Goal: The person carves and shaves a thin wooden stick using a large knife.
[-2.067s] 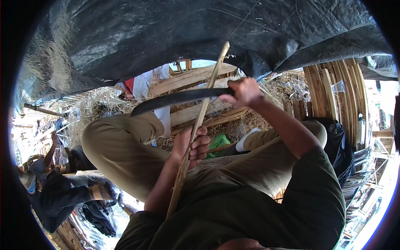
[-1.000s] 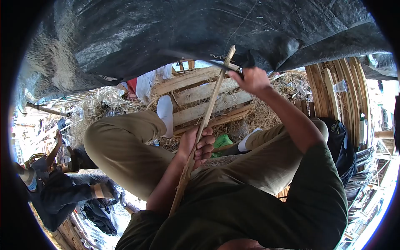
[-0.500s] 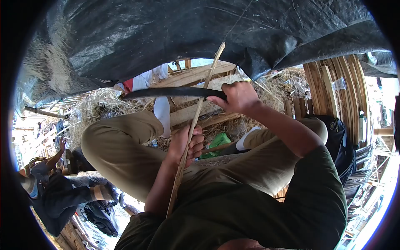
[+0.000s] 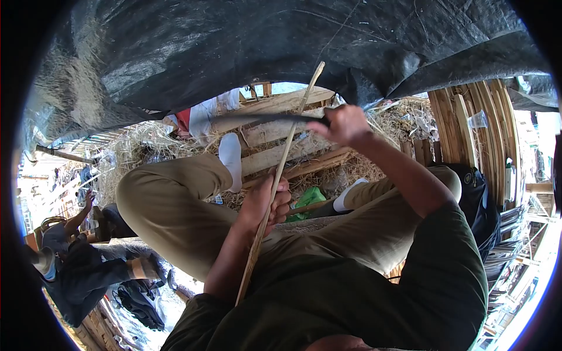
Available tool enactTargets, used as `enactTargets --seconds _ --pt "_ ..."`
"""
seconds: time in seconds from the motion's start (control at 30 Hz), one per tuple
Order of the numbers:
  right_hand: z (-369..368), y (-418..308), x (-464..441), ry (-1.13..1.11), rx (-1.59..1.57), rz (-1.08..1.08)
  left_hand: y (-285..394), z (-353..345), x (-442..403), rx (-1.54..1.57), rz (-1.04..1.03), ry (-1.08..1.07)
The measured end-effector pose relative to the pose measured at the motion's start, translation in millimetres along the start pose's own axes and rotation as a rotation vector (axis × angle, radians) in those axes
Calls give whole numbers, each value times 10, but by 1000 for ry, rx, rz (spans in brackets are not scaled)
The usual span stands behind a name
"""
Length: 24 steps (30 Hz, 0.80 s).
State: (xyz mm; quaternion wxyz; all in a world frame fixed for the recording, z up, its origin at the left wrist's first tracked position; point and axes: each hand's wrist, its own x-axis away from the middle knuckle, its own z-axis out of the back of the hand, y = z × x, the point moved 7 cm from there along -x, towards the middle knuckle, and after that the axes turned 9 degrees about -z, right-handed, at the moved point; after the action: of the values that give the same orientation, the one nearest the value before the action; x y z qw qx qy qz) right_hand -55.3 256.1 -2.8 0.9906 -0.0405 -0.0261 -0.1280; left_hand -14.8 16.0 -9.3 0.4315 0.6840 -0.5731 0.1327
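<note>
My left hand (image 4: 266, 202) is closed around a long, thin, pale wooden stick (image 4: 285, 146), which slants from my torso up and away to the right. Its lower end rests by my forearm and shirt. In my right hand (image 4: 347, 124) is the handle of a machete (image 4: 252, 118) with a dark blade, blurred by motion. The blade points left and crosses the upper part of the stick; whether it touches the wood I cannot tell.
Wooden planks (image 4: 281, 153) and straw lie beyond my legs, with a green plastic bag (image 4: 307, 200) between my feet. A black tarp (image 4: 263, 52) hangs overhead. Timber (image 4: 477, 140) stands at right beside a black bag (image 4: 474, 202). Another person (image 4: 88, 263) sits at left.
My right hand and the machete have moved up and to the right, the blade sliding across the stick. The stick's upper end has shifted slightly right; my left hand keeps its grip.
</note>
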Motion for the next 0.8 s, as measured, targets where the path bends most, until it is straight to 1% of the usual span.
enactTargets --seconds 0.07,0.1,0.17,0.27,0.3,0.4,0.47,0.5,0.6,0.7,0.8 --pt "197 93 -7 235 15 -44 -18 -5 31 7 12 0" --pt "131 86 12 150 -31 -61 -13 -8 29 10 14 -8" --pt "220 -152 154 -24 -119 -93 13 -7 -4 15 2 -17" --pt "310 -530 396 130 -90 262 -4 15 -39 14 -7 -12" --pt "266 -489 347 49 -75 242 -25 1 -23 14 -1 -4" --pt "-10 84 -64 -118 6 -120 2 -4 63 -29 -23 11" --pt "43 460 -209 -65 -68 -330 -29 -6 96 -47 -22 12" --pt "79 484 -170 83 -1 -279 -32 -7 80 -46 -20 9" --pt "126 -17 138 -332 -66 -278 -72 49 8 8 9 -22" --pt "97 -491 411 138 -45 264 -98 33 -2 86 50 -42" --pt "-49 -86 45 -63 -10 78 -129 -26 52 178 95 -63"
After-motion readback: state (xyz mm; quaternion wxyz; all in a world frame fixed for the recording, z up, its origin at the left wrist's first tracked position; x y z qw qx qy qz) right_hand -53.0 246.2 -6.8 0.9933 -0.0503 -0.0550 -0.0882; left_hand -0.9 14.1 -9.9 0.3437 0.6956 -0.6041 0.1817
